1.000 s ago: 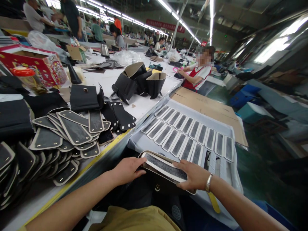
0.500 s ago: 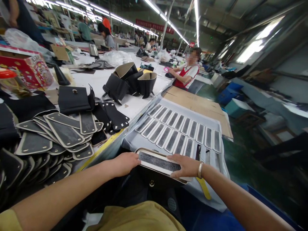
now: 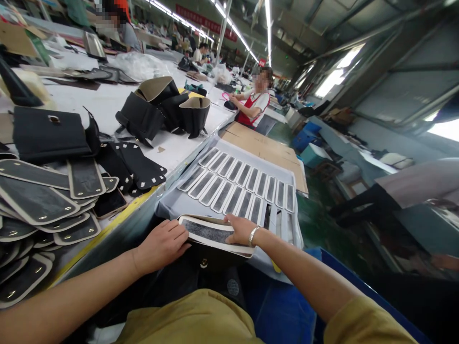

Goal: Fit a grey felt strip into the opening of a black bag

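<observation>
My left hand [image 3: 162, 244] and my right hand [image 3: 241, 229] hold a black bag [image 3: 211, 248] in my lap by its base panel [image 3: 207, 231], a cream-edged oblong with a dark grey middle. The left hand grips the panel's left end, fingers curled. At the right end the other hand presses on top, a bracelet on its wrist. Just beyond lies a grey board [image 3: 175, 204] with two rows of several similar panels [image 3: 229, 184].
On the white table [image 3: 103, 110] at the left lie a heap of loose dark panels [image 3: 39, 205], black bag parts [image 3: 138, 167], a black flap bag [image 3: 50, 134] and open bag shells [image 3: 168, 107]. Cardboard [image 3: 265, 145] lies beyond the board. A person in red [image 3: 253, 102] sits further along.
The camera has swung right and down, so the table slid left. Both hands keep hold of the bag and panel, which now sit closer to my body.
</observation>
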{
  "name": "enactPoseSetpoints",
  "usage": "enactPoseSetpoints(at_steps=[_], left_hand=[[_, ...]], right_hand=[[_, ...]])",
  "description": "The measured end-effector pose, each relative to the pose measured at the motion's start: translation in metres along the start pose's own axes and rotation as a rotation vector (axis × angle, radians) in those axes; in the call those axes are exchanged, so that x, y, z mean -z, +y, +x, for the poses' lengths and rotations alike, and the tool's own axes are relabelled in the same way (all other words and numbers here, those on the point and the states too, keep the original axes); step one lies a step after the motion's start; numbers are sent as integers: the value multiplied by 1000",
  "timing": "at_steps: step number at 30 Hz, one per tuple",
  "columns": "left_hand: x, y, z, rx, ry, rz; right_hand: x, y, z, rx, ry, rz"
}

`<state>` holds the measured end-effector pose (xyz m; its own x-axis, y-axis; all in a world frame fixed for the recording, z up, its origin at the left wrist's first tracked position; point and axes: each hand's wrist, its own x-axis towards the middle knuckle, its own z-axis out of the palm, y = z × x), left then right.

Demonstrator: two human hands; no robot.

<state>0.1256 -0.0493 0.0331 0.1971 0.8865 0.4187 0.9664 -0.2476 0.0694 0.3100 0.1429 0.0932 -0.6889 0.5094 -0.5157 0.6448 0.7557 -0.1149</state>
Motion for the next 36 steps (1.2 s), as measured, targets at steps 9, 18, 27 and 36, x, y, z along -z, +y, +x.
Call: enactPoseSetpoints(at_steps=[9, 18, 27, 36], left_hand=[[-14, 1, -20, 45, 134, -74], [-10, 12, -16, 152, -85, -130], [-3, 4, -2, 116, -231, -79], [3, 10, 3, 127, -310, -119]], right_hand=[[1, 1, -5, -40, 22, 26], [12, 17, -3, 65, -83, 54], [12, -9, -1, 34, -98, -78], [4, -8, -14, 38, -106, -81]])
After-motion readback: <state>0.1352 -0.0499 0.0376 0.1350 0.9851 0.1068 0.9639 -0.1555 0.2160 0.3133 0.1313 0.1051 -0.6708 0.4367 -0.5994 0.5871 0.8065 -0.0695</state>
